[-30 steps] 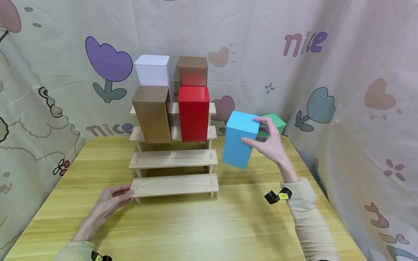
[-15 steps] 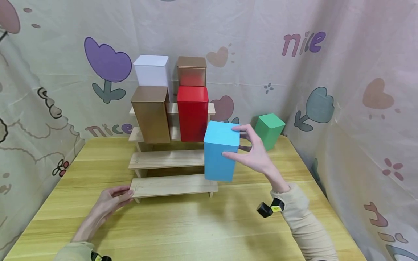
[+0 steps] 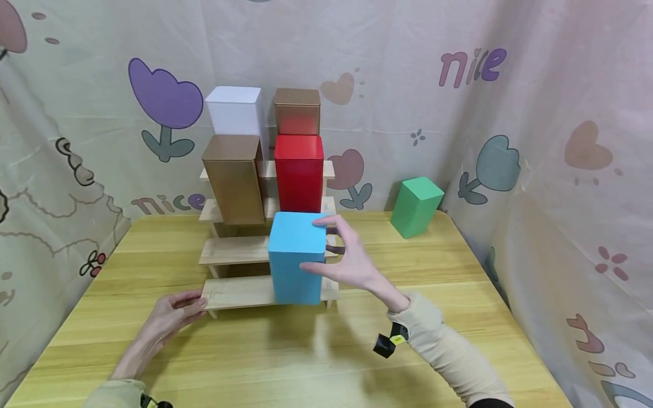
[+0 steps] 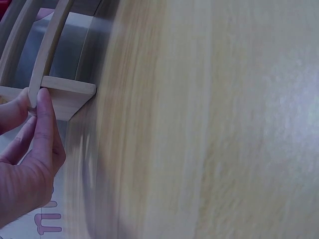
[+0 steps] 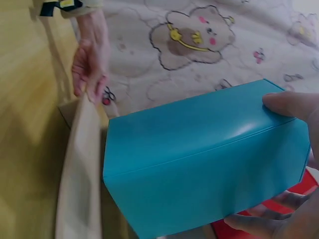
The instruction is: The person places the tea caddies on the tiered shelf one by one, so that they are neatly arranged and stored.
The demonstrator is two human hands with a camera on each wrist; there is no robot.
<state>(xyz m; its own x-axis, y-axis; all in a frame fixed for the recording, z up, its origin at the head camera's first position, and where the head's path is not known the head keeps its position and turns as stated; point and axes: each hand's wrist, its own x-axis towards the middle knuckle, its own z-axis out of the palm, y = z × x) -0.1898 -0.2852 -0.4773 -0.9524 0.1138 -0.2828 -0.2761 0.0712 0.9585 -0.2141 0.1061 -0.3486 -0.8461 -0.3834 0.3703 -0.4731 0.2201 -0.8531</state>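
Observation:
A blue box (image 3: 297, 266) is gripped by my right hand (image 3: 349, 260), thumb on its front and fingers round the back right. In the head view it overlaps the right part of the lowest steps of a wooden stepped rack (image 3: 237, 292). The right wrist view shows the blue box (image 5: 199, 154) apart from the step board (image 5: 82, 174). My left hand (image 3: 170, 317) pinches the left end of the rack's lowest step; thumb and fingers meet round the board's edge in the left wrist view, where the hand (image 4: 35, 159) shows closely.
Higher on the rack stand a gold box (image 3: 234, 184), a red box (image 3: 299, 175), a white box (image 3: 234, 110) and a brown box (image 3: 298, 113). A green box (image 3: 417, 207) stands at the back right of the wooden table (image 3: 408, 272). A printed curtain (image 3: 382, 73) hangs behind.
My right hand has carried the blue box left and toward me, from beside the rack to over its lower steps. The green box came into full sight. My left hand stays on the lowest step.

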